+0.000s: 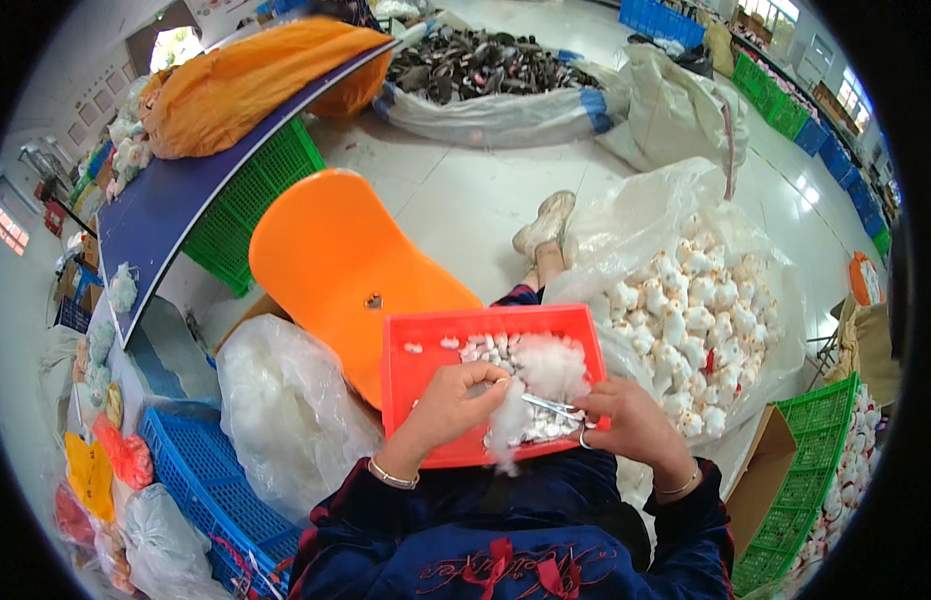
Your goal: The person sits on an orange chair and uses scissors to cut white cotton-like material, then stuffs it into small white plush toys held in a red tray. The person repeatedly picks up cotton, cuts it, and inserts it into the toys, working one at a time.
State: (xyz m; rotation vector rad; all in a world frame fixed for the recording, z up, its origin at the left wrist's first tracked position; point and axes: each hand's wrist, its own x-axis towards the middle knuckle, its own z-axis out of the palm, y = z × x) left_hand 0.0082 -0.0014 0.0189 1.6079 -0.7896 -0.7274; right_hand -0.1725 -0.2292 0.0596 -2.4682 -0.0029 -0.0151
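Note:
A red tray (410,375) rests on my lap, holding many small white pieces (545,430) and a fluffy clump of white stuffing (553,362). My left hand (447,408) is over the tray's left half, thumb and forefinger pinched on a small pale piece that the fingers mostly hide. Wispy stuffing hangs beside those fingertips. From the right side, my right hand (625,415) grips slim silver forceps (551,405), their tips pointing left into the stuffing near the left fingertips.
An orange chair (330,260) stands ahead to the left, beside a clear bag of stuffing (280,395). At right lies an open plastic bag of small white plush pieces (685,310). Blue (215,490) and green crates (810,470) flank me. A sack of dark pieces (485,70) lies farther off.

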